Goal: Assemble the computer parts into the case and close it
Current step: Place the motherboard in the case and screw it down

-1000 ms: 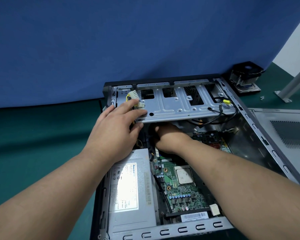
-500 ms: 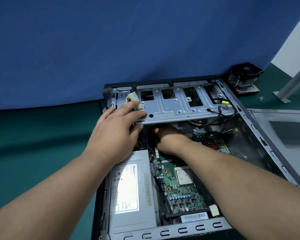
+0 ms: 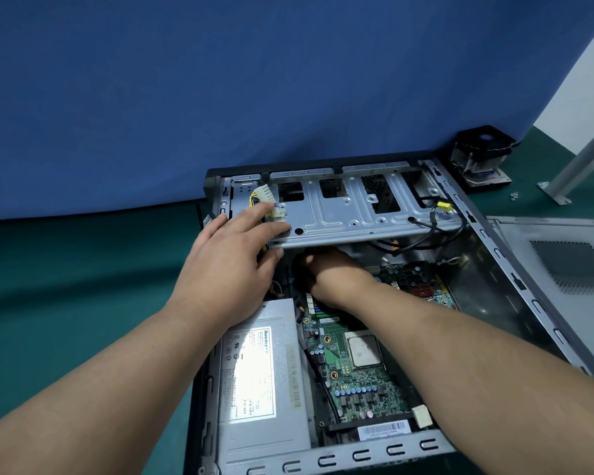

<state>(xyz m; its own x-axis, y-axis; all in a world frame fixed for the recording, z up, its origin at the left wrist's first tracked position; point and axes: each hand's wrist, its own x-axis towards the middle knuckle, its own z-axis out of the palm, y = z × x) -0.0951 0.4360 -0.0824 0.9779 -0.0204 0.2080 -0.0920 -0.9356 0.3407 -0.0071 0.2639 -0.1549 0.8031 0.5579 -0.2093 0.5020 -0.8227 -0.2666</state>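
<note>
In the head view, the open computer case (image 3: 515, 282) lies on the green surface (image 3: 83, 289) in the lower centre of the frame, its long axis running away from the person toward the blue backdrop. Across its far end, left to right in the frame, sits the grey drive cage (image 3: 350, 214), and the coming move seems to turn on the gap beneath its near edge. The left hand (image 3: 227, 265) is at the cage's left near corner, fingers spread and curled over the edge with the thumb under it, apparently propping the cage up; it also presses on the white power connectors (image 3: 268, 204) and their yellow wires lying there. The right hand (image 3: 326, 272) is the nearer one to the work: it reaches under the cage just right of the left hand, over the top of the green motherboard (image 3: 354, 382), and its fingers are hidden in shadow, so I cannot tell whether it is closed on anything (probably a cable or plug). Lower left in the case, the power supply (image 3: 254, 378) carries a white label reading "Huntkey"; the smaller print is unreadable. A barcode sticker (image 3: 384, 430) lies near the bottom rail. The side panel (image 3: 559, 262) lies at right, and the cooler fan (image 3: 480, 156) stands upper right, both still outside the case.
</note>
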